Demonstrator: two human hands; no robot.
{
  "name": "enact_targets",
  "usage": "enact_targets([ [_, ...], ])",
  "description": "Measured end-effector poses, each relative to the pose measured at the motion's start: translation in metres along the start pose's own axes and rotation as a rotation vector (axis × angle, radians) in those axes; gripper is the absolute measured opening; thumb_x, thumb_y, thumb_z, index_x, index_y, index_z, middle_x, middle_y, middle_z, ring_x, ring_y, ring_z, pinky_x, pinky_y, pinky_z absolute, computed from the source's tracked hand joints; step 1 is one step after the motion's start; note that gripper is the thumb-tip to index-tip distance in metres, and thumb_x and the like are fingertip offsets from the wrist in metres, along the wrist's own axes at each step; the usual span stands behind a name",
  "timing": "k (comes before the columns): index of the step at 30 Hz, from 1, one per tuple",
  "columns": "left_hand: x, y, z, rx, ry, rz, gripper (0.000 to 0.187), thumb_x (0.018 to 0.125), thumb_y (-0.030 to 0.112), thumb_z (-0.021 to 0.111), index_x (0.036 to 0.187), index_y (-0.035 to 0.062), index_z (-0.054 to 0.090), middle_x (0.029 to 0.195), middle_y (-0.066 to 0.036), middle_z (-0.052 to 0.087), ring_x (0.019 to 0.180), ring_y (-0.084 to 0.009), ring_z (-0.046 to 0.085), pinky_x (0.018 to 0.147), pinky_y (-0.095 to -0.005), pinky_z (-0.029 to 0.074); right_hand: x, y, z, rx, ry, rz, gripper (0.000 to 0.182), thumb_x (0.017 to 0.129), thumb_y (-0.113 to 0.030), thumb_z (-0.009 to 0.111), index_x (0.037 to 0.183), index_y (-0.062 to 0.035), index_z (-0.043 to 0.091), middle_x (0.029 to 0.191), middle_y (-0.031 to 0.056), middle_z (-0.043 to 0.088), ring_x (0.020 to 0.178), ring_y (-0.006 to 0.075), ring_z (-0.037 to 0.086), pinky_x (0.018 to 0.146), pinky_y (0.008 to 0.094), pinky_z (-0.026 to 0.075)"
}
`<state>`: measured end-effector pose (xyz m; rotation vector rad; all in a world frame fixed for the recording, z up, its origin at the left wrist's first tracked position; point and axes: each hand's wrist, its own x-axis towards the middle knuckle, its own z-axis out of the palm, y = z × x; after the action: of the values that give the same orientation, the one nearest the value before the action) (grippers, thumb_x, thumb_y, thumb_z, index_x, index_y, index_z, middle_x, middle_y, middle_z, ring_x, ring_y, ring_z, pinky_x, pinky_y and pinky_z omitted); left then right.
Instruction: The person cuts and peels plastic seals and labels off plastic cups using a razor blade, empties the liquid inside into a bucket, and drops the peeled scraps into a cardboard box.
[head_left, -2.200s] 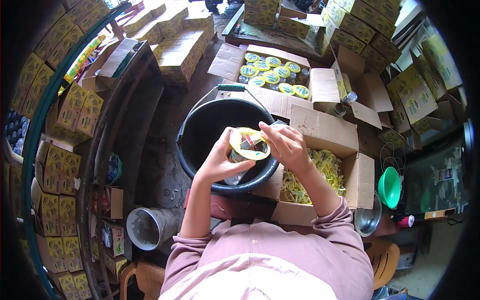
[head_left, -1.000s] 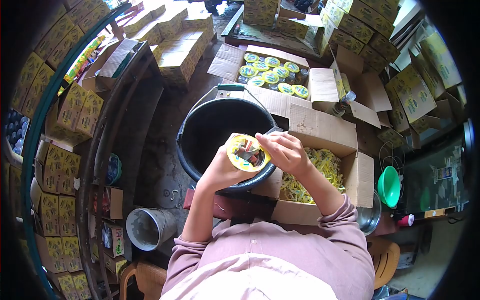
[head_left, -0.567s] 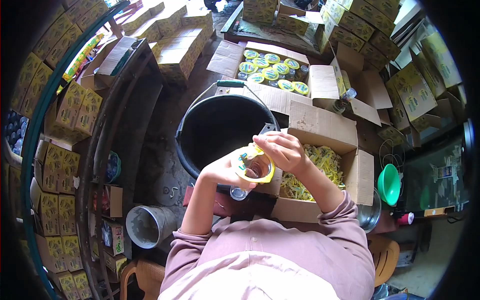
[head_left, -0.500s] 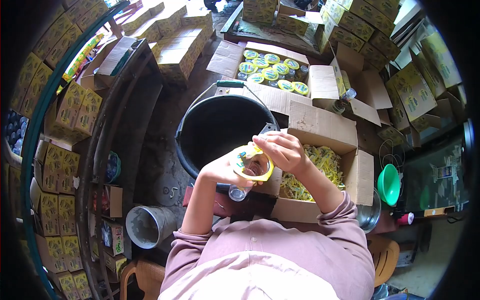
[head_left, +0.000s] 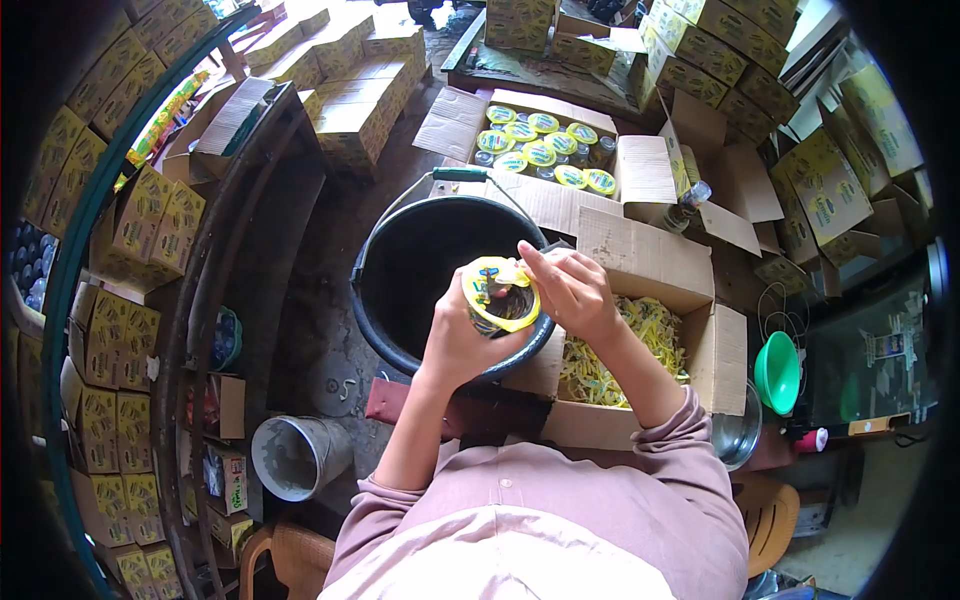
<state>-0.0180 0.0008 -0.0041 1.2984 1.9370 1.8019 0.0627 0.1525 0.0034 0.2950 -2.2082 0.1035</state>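
Two hands [head_left: 458, 332] at a yellow-rimmed cup [head_left: 486, 288], black bucket [head_left: 372, 322] beneath

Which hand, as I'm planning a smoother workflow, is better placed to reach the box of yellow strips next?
Probably the right hand: it is nearer the box of yellow strips, and its forearm crosses it in view. The left hand grips the yellow-rimmed container.

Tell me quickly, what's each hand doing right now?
Left hand: closed around a yellow-topped cup.
Right hand: partly curled at the cup's edge; its grip cannot be told.
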Motion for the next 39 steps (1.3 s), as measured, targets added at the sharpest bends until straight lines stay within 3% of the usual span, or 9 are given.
enact_targets([
  [3, 0.002, -0.005, 0.002, 0.017, 0.033, -0.009, 0.046, 0.061, 0.009, 0.075, 0.1, -0.0016, 0.053, 0.088, -0.013, 0.061, 0.081, -0.0215, 0.063, 0.074, -0.029, 0.049, -0.002, 0.001, 0.001, 0.017, 0.02, -0.02, 0.05, 0.066, -0.004, 0.061, 0.115, 0.0038, 0.053, 0.083, 0.0031, 0.063, 0.065, 0.0118, 0.059, 0.059, 0.0265, 0.05],
  [8, 0.002, -0.014, -0.01, -0.274, -0.312, -0.067, 0.044, 0.061, 0.005, 0.071, 0.101, -0.0019, 0.054, 0.087, -0.006, 0.061, 0.079, -0.0088, 0.057, 0.073, -0.0252, 0.048, -0.001, 0.001, -0.003, 0.056, 0.046, -0.09, 0.047, 0.068, -0.006, 0.062, 0.113, 0.0032, 0.054, 0.079, 0.003, 0.063, 0.068, 0.0111, 0.061, 0.061, 0.026, 0.051],
  [12, 0.003, -0.013, -0.015, -0.52, -0.436, -0.114, 0.051, 0.064, 0.005, 0.07, 0.109, 0.0004, 0.048, 0.085, -0.004, 0.06, 0.076, -0.0097, 0.057, 0.071, -0.0237, 0.048, -0.004, -0.002, -0.003, 0.092, 0.054, -0.112, 0.045, 0.07, -0.006, 0.062, 0.113, 0.0021, 0.055, 0.078, 0.0028, 0.063, 0.071, 0.0109, 0.061, 0.065, 0.0262, 0.052],
  [15, 0.0, -0.025, -0.022, -0.74, -0.692, -0.397, 0.048, 0.064, 0.004, 0.07, 0.107, 0.0013, 0.048, 0.084, -0.005, 0.06, 0.074, -0.0102, 0.058, 0.069, -0.0254, 0.05, -0.006, -0.005, -0.003, 0.113, 0.051, -0.141, 0.042, 0.069, -0.006, 0.063, 0.109, 0.0029, 0.056, 0.085, 0.0051, 0.065, 0.073, 0.0133, 0.062, 0.067, 0.0277, 0.053],
  [18, 0.002, -0.023, -0.019, -0.919, -0.804, -0.352, 0.038, 0.065, 0.008, 0.07, 0.098, 0.0015, 0.052, 0.082, -0.006, 0.06, 0.071, -0.011, 0.058, 0.065, -0.0247, 0.05, -0.002, -0.008, -0.008, 0.194, 0.06, -0.161, 0.032, 0.069, -0.003, 0.067, 0.098, 0.0059, 0.058, 0.083, 0.0109, 0.064, 0.071, 0.0199, 0.064, 0.066, 0.0324, 0.054],
  [24, -0.003, -0.031, -0.012, -1.236, -0.941, -0.373, 0.038, 0.063, 0.013, 0.068, 0.09, -0.0075, 0.053, 0.071, -0.016, 0.058, 0.059, -0.021, 0.058, 0.052, -0.0277, 0.047, -0.001, -0.013, -0.01, 0.208, 0.045, -0.233, 0.028, 0.07, -0.007, 0.063, 0.097, 0.0014, 0.061, 0.085, 0.0092, 0.064, 0.078, 0.0185, 0.063, 0.07, 0.0309, 0.053],
  [28, -0.005, -0.024, -0.008, -1.358, -1.01, -0.332, 0.035, 0.067, 0.02, 0.068, 0.087, -0.0044, 0.054, 0.071, -0.014, 0.058, 0.057, -0.0172, 0.056, 0.049, -0.0244, 0.045, 0.002, -0.016, -0.011, 0.194, 0.062, -0.272, 0.019, 0.07, -0.008, 0.062, 0.087, -0.0004, 0.063, 0.083, 0.0092, 0.063, 0.078, 0.0192, 0.063, 0.07, 0.0305, 0.053],
  [36, -0.022, -0.034, 0.008, -1.763, -1.014, -0.307, 0.048, 0.062, 0.018, 0.066, 0.095, -0.0104, 0.047, 0.069, -0.016, 0.054, 0.053, -0.02, 0.054, 0.046, -0.0279, 0.044, 0.009, -0.022, -0.013, 0.188, 0.1, -0.33, 0.013, 0.073, -0.01, 0.061, 0.083, -0.0025, 0.064, 0.082, 0.0077, 0.065, 0.078, 0.0184, 0.064, 0.072, 0.0301, 0.053],
  [39, -0.021, -0.031, 0.016, -2.014, -1.218, -0.389, 0.052, 0.061, 0.012, 0.071, 0.098, -0.0094, 0.042, 0.067, -0.017, 0.05, 0.054, -0.0248, 0.055, 0.046, -0.0308, 0.044, 0.009, -0.022, -0.013, 0.182, 0.109, -0.337, 0.012, 0.073, -0.01, 0.062, 0.083, -0.0035, 0.065, 0.083, 0.0076, 0.065, 0.079, 0.0182, 0.063, 0.072, 0.0306, 0.053],
])
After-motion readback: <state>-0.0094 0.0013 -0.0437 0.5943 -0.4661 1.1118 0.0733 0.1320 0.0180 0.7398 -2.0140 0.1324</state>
